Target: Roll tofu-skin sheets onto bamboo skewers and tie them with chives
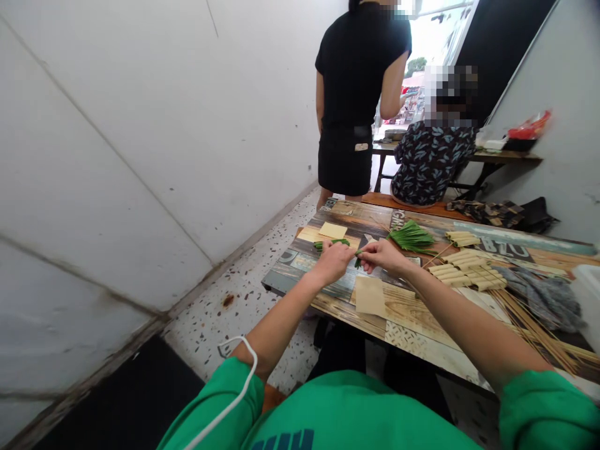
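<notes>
**Pinching a Green End, Left of the Leaf Fan**

Working close in here, left of the fan of leaves (412,237): nipping a green end (359,262) between the fingertips of the right hand (379,255), arching the left hand (334,262) over a bunch of greens (323,245). Grasping with that left one, or only resting? Cannot tell, with fingers tucked from sight. Impossible to say, too, whether bunch and green end join underneath.

Running out of table (412,320) farther left of the fan, then open speckled floor (244,312). Finding bare board nearer than the fan, around a flat, square-cornered tan sheet (370,297) close to the near edge. Left of the fan, spotting smooth yellow sheets (334,230). Tighter going to the right: slim pale rolls (443,271) in rows, then crumpled grey cloth (546,294) and thin, straight sticks (529,325), strewn lengthwise. Farthest right of the fan, losing most of a white tub (588,294), cut off by the border of the view. Looking beyond the fan: black clothes on a standing person (354,75), leafy print on a seated person (434,162).
</notes>
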A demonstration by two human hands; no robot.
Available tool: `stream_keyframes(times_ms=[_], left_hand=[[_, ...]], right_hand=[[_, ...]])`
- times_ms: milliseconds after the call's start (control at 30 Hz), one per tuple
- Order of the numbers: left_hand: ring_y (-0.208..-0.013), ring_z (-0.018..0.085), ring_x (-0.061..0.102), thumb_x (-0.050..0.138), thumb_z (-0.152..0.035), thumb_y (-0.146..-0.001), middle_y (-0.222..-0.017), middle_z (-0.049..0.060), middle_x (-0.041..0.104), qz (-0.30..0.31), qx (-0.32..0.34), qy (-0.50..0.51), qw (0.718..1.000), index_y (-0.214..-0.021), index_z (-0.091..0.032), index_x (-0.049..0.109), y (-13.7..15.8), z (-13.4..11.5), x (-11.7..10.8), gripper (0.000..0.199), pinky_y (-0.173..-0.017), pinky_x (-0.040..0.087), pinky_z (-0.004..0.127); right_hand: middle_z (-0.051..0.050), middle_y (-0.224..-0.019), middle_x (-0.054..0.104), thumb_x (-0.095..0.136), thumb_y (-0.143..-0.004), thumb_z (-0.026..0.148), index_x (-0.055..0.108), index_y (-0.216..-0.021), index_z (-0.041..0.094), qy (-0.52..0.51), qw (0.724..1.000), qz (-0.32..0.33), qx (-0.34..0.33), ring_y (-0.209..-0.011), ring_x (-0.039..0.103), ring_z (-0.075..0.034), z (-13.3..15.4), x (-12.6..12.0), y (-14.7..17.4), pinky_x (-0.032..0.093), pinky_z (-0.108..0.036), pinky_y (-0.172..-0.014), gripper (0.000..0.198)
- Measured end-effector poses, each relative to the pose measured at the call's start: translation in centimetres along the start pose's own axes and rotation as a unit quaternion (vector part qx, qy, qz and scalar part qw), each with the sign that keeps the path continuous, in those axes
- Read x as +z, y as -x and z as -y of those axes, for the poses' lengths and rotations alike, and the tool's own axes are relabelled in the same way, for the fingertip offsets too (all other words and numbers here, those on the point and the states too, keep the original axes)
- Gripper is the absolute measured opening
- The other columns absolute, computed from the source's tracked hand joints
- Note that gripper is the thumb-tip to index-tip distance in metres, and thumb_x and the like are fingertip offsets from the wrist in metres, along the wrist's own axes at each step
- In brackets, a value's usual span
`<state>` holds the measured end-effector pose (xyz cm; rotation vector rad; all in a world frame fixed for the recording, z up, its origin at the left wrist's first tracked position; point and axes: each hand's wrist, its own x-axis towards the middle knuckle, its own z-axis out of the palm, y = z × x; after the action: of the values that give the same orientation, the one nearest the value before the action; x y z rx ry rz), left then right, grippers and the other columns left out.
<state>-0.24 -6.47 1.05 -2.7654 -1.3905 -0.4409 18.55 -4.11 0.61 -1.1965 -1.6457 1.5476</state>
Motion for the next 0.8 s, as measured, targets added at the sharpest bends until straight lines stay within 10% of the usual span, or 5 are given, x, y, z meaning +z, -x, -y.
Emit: stream_keyframes(times_ms=[300,567,800], left_hand=[[-0.112,0.022,0.054,0.048,-0.022,-0.095,-0.116,0.008,0.066,-0.073,-0.03,0.159,0.984,-0.105,-0.021,0.069,0.3,-1.9,2.9,0.024,-0.095,0.037,0.041],[-0.068,0.015,0.067,0.077,-0.034,-0.075,-0.081,0.009,0.074,0.053,-0.137,0.628,0.764,-0.102,-0.009,0.075,-0.1,-1.5,4.0,0.037,-0.069,0.054,0.028],[-0.065,0.015,0.068,0.077,-0.019,-0.069,-0.071,0.005,0.075,0.012,-0.174,0.571,0.802,-0.086,-0.012,0.079,1.6,-3.4,6.1,0.018,-0.067,0.054,0.026]], right_hand=[[-0.003,-0.061,0.068,0.086,-0.063,0.041,0.061,-0.069,0.014,-0.201,0.979,-0.039,0.01,-0.047,0.06,-0.008,-2.2,0.5,2.2,0.05,-0.018,-0.045,0.037],[-0.003,-0.069,0.071,0.086,-0.059,0.048,0.06,-0.074,0.015,-0.175,0.984,-0.013,-0.02,-0.054,0.064,-0.01,-3.5,-0.2,5.4,0.051,-0.021,-0.051,0.045],[-0.001,-0.059,0.067,0.08,-0.062,0.057,0.064,-0.074,0.016,-0.052,0.994,-0.096,-0.025,-0.053,0.062,-0.011,-6.2,1.1,7.1,0.052,-0.024,-0.054,0.046]])
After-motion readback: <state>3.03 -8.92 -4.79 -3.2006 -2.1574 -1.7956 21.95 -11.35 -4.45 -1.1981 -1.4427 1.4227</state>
